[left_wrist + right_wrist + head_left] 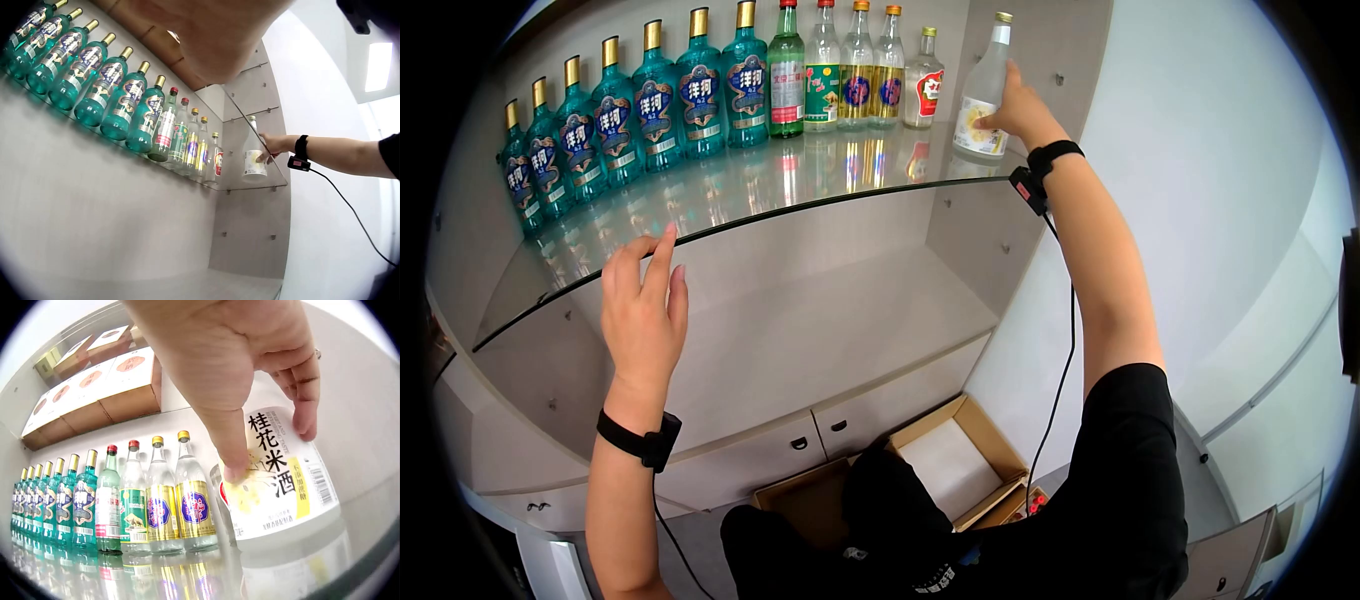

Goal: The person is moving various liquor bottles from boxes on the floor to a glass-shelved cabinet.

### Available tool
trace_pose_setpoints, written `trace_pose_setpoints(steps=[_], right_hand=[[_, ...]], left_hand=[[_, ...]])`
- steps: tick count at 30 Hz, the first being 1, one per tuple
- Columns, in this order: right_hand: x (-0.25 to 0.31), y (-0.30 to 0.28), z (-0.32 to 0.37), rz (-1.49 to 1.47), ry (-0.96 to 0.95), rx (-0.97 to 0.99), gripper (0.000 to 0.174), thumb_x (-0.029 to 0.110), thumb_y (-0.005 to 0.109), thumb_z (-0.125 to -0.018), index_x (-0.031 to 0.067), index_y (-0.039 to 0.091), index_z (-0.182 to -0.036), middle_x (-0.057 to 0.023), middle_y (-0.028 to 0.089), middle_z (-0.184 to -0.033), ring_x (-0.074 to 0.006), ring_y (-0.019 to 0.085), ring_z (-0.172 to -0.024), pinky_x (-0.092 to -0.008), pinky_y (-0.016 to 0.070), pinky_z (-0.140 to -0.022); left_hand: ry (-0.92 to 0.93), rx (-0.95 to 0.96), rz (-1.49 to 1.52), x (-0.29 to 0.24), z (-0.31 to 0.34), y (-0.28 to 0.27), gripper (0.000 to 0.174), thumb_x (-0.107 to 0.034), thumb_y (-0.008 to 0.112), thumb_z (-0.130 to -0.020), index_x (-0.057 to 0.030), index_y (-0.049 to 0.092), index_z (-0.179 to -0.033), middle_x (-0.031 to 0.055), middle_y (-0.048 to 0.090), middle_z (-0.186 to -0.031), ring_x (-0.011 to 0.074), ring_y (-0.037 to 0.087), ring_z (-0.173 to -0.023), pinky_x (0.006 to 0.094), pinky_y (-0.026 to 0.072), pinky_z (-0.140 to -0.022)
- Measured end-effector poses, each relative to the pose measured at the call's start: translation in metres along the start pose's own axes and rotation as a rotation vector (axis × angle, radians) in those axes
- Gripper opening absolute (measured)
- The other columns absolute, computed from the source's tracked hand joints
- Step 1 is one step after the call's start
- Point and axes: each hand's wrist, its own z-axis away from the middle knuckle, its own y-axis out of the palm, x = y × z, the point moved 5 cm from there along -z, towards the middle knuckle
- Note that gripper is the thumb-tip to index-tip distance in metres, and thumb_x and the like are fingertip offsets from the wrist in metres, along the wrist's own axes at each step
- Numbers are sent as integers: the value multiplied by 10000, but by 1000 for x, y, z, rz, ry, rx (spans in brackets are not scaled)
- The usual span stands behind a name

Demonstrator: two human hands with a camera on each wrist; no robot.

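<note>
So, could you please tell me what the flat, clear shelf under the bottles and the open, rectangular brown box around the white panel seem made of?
The shelf looks like smooth, glossy glass, mirroring the bottles, though clear acrylic is possible. The box seems to be matte cardboard, judging by its plain brown walls.

Pale wood-grain cabinet [820, 290], glass shelf [800, 188] across it; dark pulls [798, 443] on lower doors [735, 468]. White wall [1200, 200] right of cabinet. Grey floor [703, 528] below. Bright rectangular light [378, 67] on ceiling [356, 62].
</note>
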Motion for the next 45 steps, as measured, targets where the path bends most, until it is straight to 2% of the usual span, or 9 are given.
trace_pose_setpoints(steps=[6, 8, 11, 18, 20, 24, 31, 42, 45], right_hand=[[11, 12, -26, 306, 34, 102, 1280, 201, 943, -610, -14, 97, -1546, -296, 671, -1145, -422, 660, -1089, -451, 531, -942], [10, 19, -34, 300, 53, 136, 1082, 171, 929, -625, 8, 259, -1460, -289, 652, -1167, -421, 655, -1099, -473, 552, -921], [10, 29, -47, 291, 66, 140, 894, 167, 892, -679, -3, 337, -1359, -269, 665, -1155, -400, 665, -1092, -469, 556, -916], [-5, 57, -81, 334, 51, 23, 771, 167, 844, -734, -34, 356, -1295, -302, 661, -1146, -425, 651, -1103, -460, 537, -938], [-8, 65, -84, 291, 78, 66, 530, 115, 674, -874, -12, 389, -1302, -282, 629, -1230, -405, 638, -1147, -480, 539, -955], [-3, 65, -89, 296, 99, 76, 450, 78, 613, -912, -11, 416, -1307, -263, 644, -1227, -403, 638, -1152, -482, 536, -958], [-12, 75, -109, 325, 121, 156, 546, 71, 589, -918, -28, 354, -1400, -271, 643, -1243, -388, 632, -1175, -479, 528, -972], [-27, 100, -120, 378, 254, 346, 842, 232, 578, -925, 1, 90, -1570, -233, 531, -1438, -385, 532, -1320, -509, 420, -1102], [-29, 100, -125, 343, 206, 382, 834, 280, 624, -896, 26, 198, -1565, -219, 525, -1449, -375, 531, -1322, -505, 419, -1105]], left_hand=[[-23, 8, 9, 1, 0, 1, 490, -50, 702, -865, -149, 619, -1337, 73, 595, -1136, 304, 566, -1073, 408, 497, -901], [-13, -3, 4, 1, 1, 1, 493, -45, 703, -859, -144, 623, -1335, 76, 595, -1131, 301, 566, -1070, 408, 491, -907], [-12, 0, 6, 1, 0, 0, 496, -42, 705, -852, -141, 628, -1332, 79, 596, -1123, 298, 568, -1063, 409, 486, -908], [-20, -5, -20, -1, 1, 1, 502, -44, 711, -844, -134, 629, -1331, 86, 596, -1116, 297, 571, -1051, 407, 478, -911], [-28, -4, -21, 0, 1, 2, 499, -45, 712, -843, -129, 632, -1328, 90, 595, -1117, 297, 569, -1050, 404, 471, -915], [-26, -6, -24, 0, 0, 1, 498, -44, 717, -835, -131, 638, -1319, 93, 595, -1117, 296, 568, -1047, 401, 473, -908], [-43, 7, -14, -1, 0, 1, 509, -46, 736, -809, -125, 650, -1304, 78, 599, -1115, 288, 571, -1046, 401, 472, -920], [-24, 11, -34, -1, -1, 0, 515, -29, 741, -787, -111, 660, -1289, 73, 603, -1112, 283, 580, -1056, 403, 468, -939], [-21, 8, -42, 0, -1, 0, 524, -25, 743, -778, -110, 660, -1288, 75, 602, -1110, 285, 578, -1055, 403, 467, -940]])
